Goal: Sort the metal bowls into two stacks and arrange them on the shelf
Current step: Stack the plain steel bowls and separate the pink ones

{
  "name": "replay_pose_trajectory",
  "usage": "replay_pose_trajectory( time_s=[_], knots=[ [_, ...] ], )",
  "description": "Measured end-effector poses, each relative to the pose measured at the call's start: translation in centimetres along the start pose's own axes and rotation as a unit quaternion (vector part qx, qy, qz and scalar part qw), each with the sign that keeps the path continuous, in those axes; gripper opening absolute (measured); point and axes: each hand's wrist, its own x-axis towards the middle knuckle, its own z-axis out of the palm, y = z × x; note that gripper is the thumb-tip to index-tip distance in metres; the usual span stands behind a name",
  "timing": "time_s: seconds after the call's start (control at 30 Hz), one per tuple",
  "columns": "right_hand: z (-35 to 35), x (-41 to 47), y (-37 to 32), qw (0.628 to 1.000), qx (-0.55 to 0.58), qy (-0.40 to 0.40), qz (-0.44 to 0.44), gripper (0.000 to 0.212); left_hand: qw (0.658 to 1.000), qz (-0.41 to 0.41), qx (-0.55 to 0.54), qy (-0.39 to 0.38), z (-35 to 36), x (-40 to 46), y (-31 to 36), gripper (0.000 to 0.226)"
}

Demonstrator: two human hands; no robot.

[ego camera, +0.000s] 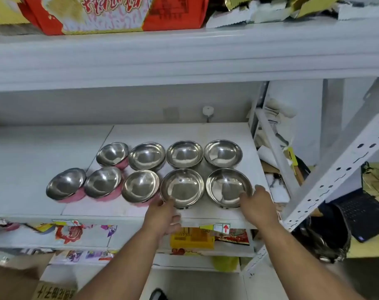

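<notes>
Nearest to the camera, two bare forearms reach up to the front edge of a white shelf (123, 210). The left hand (162, 215) is at the near rim of the front steel bowl (182, 187); its fingers are loosely curled and the thumb touches the rim, but I cannot tell if it really grips the bowl. The right hand (256, 204) rests with spread fingers on the near right rim of the right front bowl (228, 187), not closed around it.

All nine metal bowls stand single on this shelf, in two rows, not stacked. To the left in the front row are a plain bowl (140, 185) and two bowls with pink outside (103, 182) (65, 184). Behind them, the back row has one pink bowl (112, 154) and three plain steel bowls (146, 155) (184, 153) (223, 153). Above, the upper shelf (184, 55) carries a red box (110, 11).
</notes>
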Motion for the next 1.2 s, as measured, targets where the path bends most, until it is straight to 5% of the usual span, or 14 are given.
replay_pose_trajectory(
  time_s=[0.2,0.53,0.7,1.2],
  knots=[
    [0.8,0.8,0.1,0.984,0.127,-0.065,0.108,0.024,0.998,-0.016,-0.057,-0.010,0.2,2.3,0.1,0.019],
    [-1.2,-1.4,-0.5,0.978,0.200,0.010,0.057,0.020,0.999,-0.008,-0.050,-0.015,-0.1,2.1,0.0,0.023],
    [-1.5,-2.0,-3.1,0.965,0.258,-0.030,0.039,0.017,0.999,-0.021,-0.042,-0.014,1.3,1.7,-0.4,0.022],
    [1.8,-1.1,-3.4,0.968,0.192,-0.152,0.057,0.019,0.994,-0.034,-0.037,-0.100,2.4,-0.4,-1.1,0.041]
  ],
)
